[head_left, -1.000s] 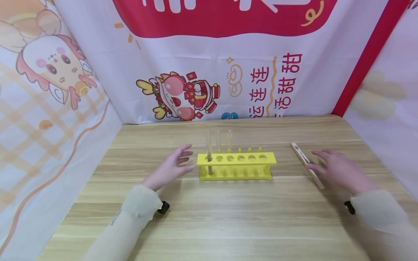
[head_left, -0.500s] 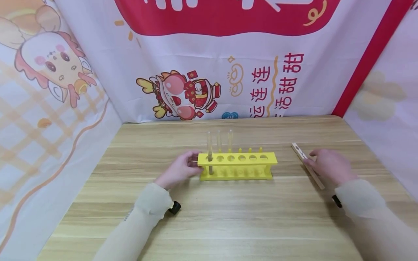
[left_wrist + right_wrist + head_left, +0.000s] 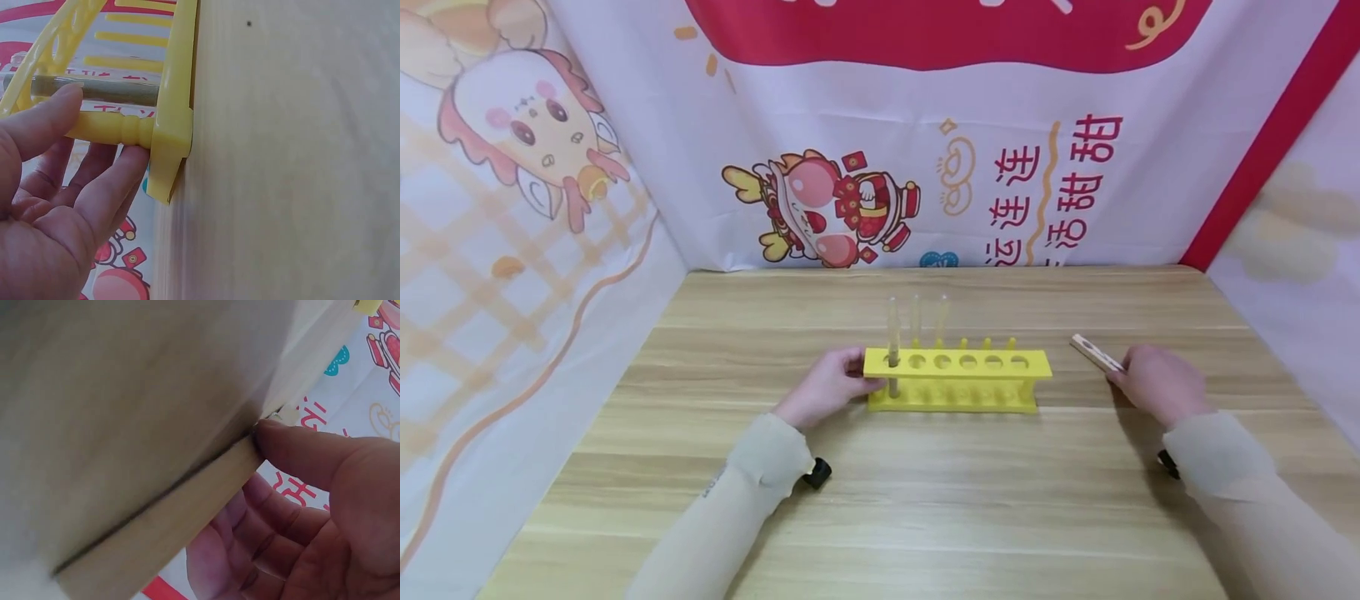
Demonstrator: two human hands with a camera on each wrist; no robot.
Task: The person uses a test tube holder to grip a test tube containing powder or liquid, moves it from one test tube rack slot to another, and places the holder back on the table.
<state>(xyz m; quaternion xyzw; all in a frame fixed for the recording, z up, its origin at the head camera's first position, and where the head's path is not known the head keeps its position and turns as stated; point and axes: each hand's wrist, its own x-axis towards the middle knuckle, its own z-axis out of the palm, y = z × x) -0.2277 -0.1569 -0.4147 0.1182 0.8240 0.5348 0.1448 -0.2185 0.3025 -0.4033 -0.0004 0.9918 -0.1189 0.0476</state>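
Observation:
A yellow test tube rack (image 3: 955,407) stands on the table, its top plate pierced by a row of holes. My left hand (image 3: 829,385) grips the rack's left end; in the left wrist view, thumb and fingers lie around the yellow end post (image 3: 109,127). One glass test tube (image 3: 892,321) with dark grey contents stands upright in the leftmost hole, beside that hand. To the right, my right hand (image 3: 1167,385) pinches a wooden test tube holder (image 3: 1093,353). The right wrist view has the holder's wooden arm (image 3: 169,519) close to the tabletop, the thumb on its edge.
Two clear test tubes (image 3: 916,321) stand behind the rack's top plate, apparently on its rear pegs. Bare pegs (image 3: 988,342) continue to their right. A printed cloth (image 3: 850,100) hangs along the table's back edge, with more cloth (image 3: 527,275) at the sides.
My left hand has moved right and taken hold of the rack's end. My right hand has closed on the wooden holder, which lay untouched or barely touched before. The head view has shifted slightly.

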